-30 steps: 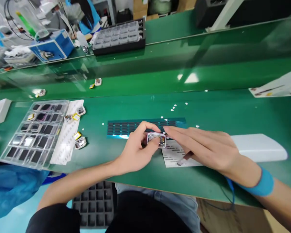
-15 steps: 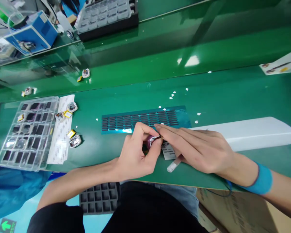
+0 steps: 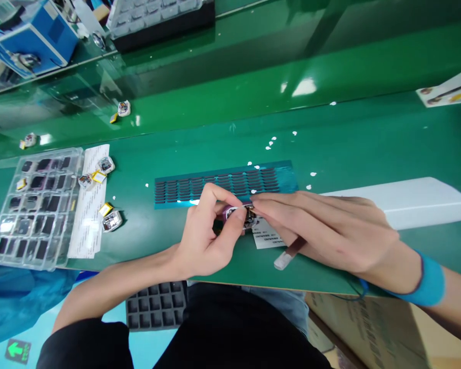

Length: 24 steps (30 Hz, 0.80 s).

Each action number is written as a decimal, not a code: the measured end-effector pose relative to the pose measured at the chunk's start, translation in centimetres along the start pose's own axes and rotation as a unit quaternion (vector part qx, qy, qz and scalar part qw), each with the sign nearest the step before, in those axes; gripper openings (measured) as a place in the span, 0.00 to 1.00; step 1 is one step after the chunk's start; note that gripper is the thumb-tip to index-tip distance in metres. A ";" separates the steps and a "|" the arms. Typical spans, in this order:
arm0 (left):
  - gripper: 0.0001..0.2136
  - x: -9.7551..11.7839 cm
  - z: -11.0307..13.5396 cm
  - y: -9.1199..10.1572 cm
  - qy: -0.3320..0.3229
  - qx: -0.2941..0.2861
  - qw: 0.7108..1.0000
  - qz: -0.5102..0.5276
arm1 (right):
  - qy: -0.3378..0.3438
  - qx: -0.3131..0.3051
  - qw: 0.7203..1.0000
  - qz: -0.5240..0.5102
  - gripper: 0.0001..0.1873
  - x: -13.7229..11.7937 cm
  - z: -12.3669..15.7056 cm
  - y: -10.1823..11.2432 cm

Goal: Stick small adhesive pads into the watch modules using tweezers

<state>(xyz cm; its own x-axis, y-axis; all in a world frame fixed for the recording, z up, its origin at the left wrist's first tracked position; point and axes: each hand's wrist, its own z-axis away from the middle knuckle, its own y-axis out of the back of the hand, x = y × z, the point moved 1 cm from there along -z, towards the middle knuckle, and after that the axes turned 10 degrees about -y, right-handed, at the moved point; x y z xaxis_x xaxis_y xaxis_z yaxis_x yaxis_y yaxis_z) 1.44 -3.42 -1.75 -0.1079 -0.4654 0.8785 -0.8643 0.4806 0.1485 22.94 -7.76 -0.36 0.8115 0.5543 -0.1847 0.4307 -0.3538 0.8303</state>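
Note:
My left hand [image 3: 207,233] pinches a small clear-cased electronic part [image 3: 240,214] between thumb and fingers, just above the green bench. My right hand [image 3: 326,230] lies stretched toward it, its fingertips pressed against the part's right side, and a slim tool [image 3: 288,253] with a pale tip sticks out from under the palm. Under the part lies a white printed sheet [image 3: 267,238]. Just behind both hands is a blue sheet of small dark strips [image 3: 223,183].
A clear tray of dark parts [image 3: 33,205] sits at the left beside a white paper strip [image 3: 88,210] and several loose small cased parts [image 3: 111,220]. A white flat piece [image 3: 411,202] lies to the right. A conveyor belt [image 3: 253,97] runs behind. A blue wrist strap [image 3: 428,284] circles my right wrist.
The view has drifted down and left. Both hands stay on the small part, which has turned in my left fingers; the tool under my right hand has shifted slightly right.

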 end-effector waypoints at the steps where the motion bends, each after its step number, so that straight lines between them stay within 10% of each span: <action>1: 0.05 0.0 0.0 0.0 0.004 -0.001 1.000 -0.004 | -0.001 0.002 1.000 -0.001 0.23 0.1 0.3 -0.2; 13: 0.08 -0.2 0.1 -0.2 -0.056 -0.008 0.995 -0.087 | -0.019 0.003 0.997 -0.070 0.13 -0.2 -0.1 0.4; 24: 0.11 -0.1 0.0 -0.2 -0.061 -0.063 0.993 -0.080 | -0.257 -0.108 0.894 -0.351 0.07 0.1 -2.0 -0.3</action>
<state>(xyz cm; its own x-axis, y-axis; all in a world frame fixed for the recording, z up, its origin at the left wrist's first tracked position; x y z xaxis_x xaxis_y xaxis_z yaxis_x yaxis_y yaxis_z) 1.62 -3.49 -1.88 -0.0385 -0.6263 0.7787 -0.8077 0.4783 0.3448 22.08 -6.05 0.40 0.4697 0.1427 -0.8712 0.8637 0.1299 0.4869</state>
